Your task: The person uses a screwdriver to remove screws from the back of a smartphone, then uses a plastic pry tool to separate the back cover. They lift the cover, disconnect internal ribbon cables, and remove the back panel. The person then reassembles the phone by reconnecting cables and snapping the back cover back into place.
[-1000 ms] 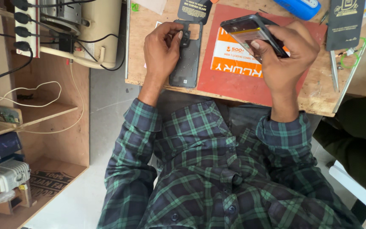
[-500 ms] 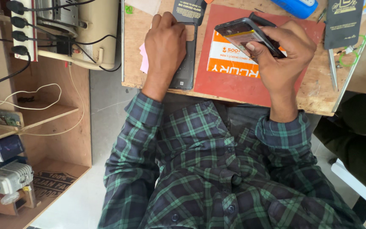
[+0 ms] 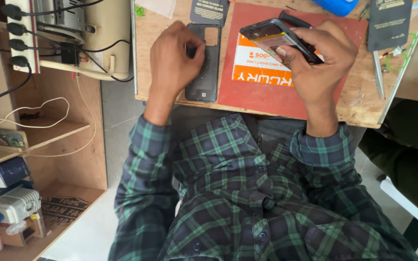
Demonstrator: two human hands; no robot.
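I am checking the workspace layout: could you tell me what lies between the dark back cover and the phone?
In the head view, red mat with an orange-and-white card.

A wooden workbench [image 3: 354,104] with a scuffed, stained top carries the work. A red mat [image 3: 267,94] lies across its middle, with an orange and white card [image 3: 257,67] on it. Just left of the mat, a dark phone back cover [image 3: 204,72] lies flat on the bare wood. To the right lie a dark flat packet [image 3: 388,24], metal tweezers [image 3: 379,72] and a green ring [image 3: 394,62]. A blue object [image 3: 337,6] sits at the far edge.
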